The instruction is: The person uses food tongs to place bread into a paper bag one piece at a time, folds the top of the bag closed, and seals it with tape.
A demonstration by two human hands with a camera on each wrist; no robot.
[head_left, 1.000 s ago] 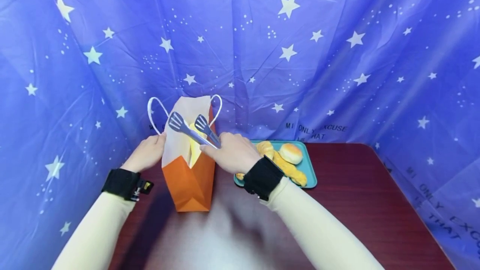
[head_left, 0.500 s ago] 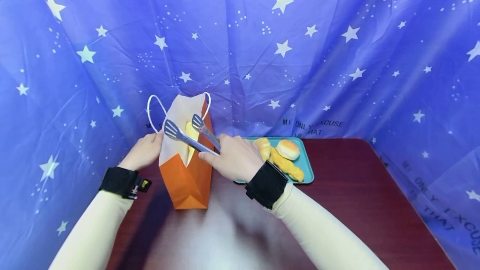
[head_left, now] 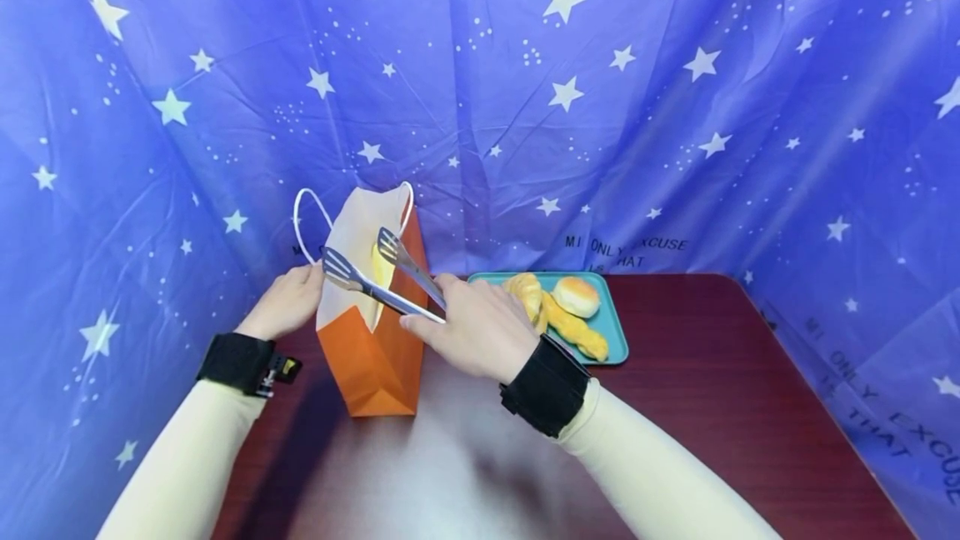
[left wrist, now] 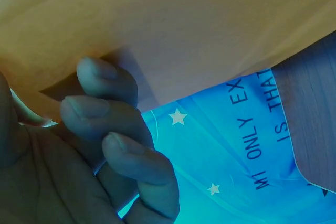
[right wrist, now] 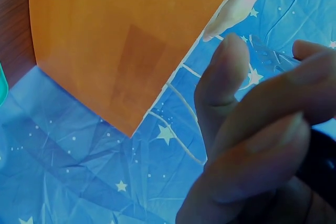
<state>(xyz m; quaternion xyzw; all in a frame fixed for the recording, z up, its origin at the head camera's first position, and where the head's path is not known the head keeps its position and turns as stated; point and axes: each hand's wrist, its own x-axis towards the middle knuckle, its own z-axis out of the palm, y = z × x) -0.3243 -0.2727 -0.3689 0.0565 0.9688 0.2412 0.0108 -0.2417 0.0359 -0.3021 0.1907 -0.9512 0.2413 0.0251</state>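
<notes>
An orange paper bag (head_left: 367, 373) with a white inside and white cord handles stands upright on the table. My left hand (head_left: 285, 302) pinches its left rim near one handle; in the left wrist view the curled fingers (left wrist: 142, 163) lie against the paper. My right hand (head_left: 476, 325) grips metal tongs (head_left: 393, 301) with slotted heads, spread apart and with nothing between them. Both heads are over the bag's mouth. Inside the bag shows a pale yellow thing (head_left: 381, 269), mostly hidden. The right wrist view has the bag's side (right wrist: 121, 40) beside the right fingers.
Right of the bag lies a teal tray (head_left: 617, 332) with a croissant (head_left: 525, 294), a round bun (head_left: 576, 297) and a long twisted bread (head_left: 573, 330). The dark red table (head_left: 690, 407) ends at a blue star-patterned curtain (head_left: 480, 107).
The right hand and tongs have come slightly down and towards me, the heads staying spread over the bag. The bag's right handle leans further left. The left hand keeps its hold.
</notes>
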